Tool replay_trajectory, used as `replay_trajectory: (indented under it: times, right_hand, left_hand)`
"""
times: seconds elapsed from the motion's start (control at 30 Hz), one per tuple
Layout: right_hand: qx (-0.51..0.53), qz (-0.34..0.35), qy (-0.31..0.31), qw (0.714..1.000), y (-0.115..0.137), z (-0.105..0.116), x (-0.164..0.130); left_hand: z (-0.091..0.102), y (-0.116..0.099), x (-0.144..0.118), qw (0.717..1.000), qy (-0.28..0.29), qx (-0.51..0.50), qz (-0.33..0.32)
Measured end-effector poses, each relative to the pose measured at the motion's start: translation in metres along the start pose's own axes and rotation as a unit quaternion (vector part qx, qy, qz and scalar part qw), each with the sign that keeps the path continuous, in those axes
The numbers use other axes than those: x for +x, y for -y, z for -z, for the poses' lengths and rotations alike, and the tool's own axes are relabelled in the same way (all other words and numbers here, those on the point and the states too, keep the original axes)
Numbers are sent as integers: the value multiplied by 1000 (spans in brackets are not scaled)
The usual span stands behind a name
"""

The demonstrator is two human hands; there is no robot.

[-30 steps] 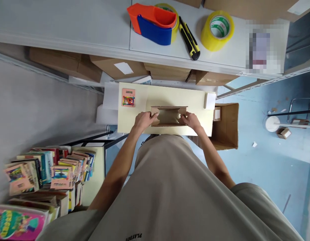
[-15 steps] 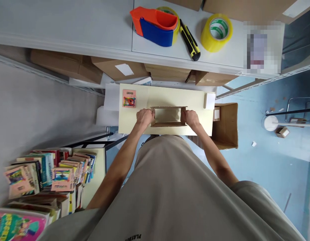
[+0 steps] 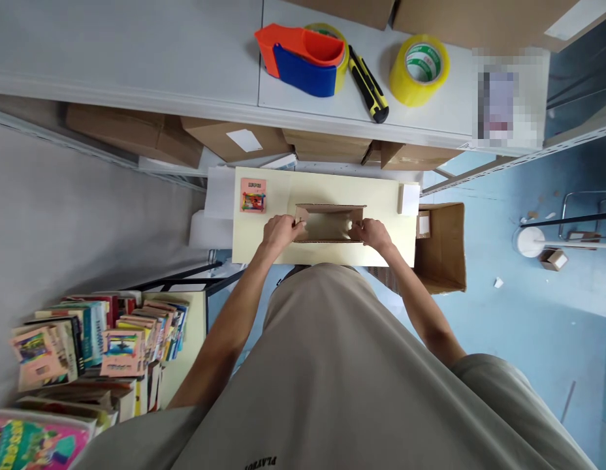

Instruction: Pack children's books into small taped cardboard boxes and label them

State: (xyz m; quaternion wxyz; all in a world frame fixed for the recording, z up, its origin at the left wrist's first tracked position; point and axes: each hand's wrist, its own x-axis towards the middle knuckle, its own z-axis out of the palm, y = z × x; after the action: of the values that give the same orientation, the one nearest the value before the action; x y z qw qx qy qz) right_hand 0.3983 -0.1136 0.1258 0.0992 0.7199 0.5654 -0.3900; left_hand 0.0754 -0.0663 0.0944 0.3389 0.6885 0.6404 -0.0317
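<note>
A small cardboard box [image 3: 332, 209] stands open-topped on a pale yellow table [image 3: 381, 251] in front of me. Its inside is visible through the open top. My left hand [image 3: 280, 233] grips the box's left end, its fingers curled over the edge. At the right end my right hand [image 3: 375, 233] pinches the cardboard in the same way. Left of the box lies a pink booklet [image 3: 253, 195] with a colourful picture. A white block-like stack [image 3: 409, 199] sits near the table's right edge.
On the grey shelf [image 3: 160, 59] above lie an orange-and-blue tape dispenser [image 3: 303, 62], a utility knife [image 3: 368, 85] and a yellow tape roll [image 3: 419, 70]. Cardboard boxes [image 3: 327, 147] fill the space below it. A large open carton [image 3: 447, 248] stands right; books [image 3: 95, 326] crowd the lower left.
The box's front and back edges have shifted slightly upward in view, showing more of its inner back wall. Both hands stay on its ends, with finger positions slightly changed.
</note>
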Motion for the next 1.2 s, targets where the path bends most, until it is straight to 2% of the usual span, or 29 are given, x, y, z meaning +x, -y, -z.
replay_trajectory:
  times: [0.07,0.17,0.27,0.33,0.4,0.5,0.6,0.77,0.93,1.07,1.2]
  right_hand:
    - [42,19,-2,999,-7,3,-4]
    - [130,91,-61,985,-24,6,-11]
    - [239,156,-86,955,-36,8,-16]
    - [276,177,-55,943,-39,7,-18]
    - [271,186,-28,944,-38,3,-20]
    - [256,185,-35,948,-35,-2,-22]
    - [261,172,-54,948,-32,-2,-23]
    - [186,151,-70,968,-26,5,-18]
    - [53,136,-111,983,-21,-6,-14]
    - [-21,119,-146,982,-22,-23,-13]
    - [-90,137,-177,970,-22,-30,-10]
  left_hand:
    - [7,3,-11,998,-8,-64,-15]
    - [18,3,-30,976,-29,-203,-70]
    - [21,-1,-41,949,4,-291,-120]
    - [19,-5,-44,946,35,-297,-123]
    - [16,-7,-43,950,32,-295,-99]
    - [13,-6,-40,954,-5,-289,-73]
    - [13,-3,-32,965,-14,-243,-98]
    - [12,-1,-19,976,-68,-167,-123]
    - [-6,7,-18,970,-94,-189,-117]
    - [-22,9,-23,963,-148,-190,-121]
    - [-32,5,-25,962,-187,-170,-103]
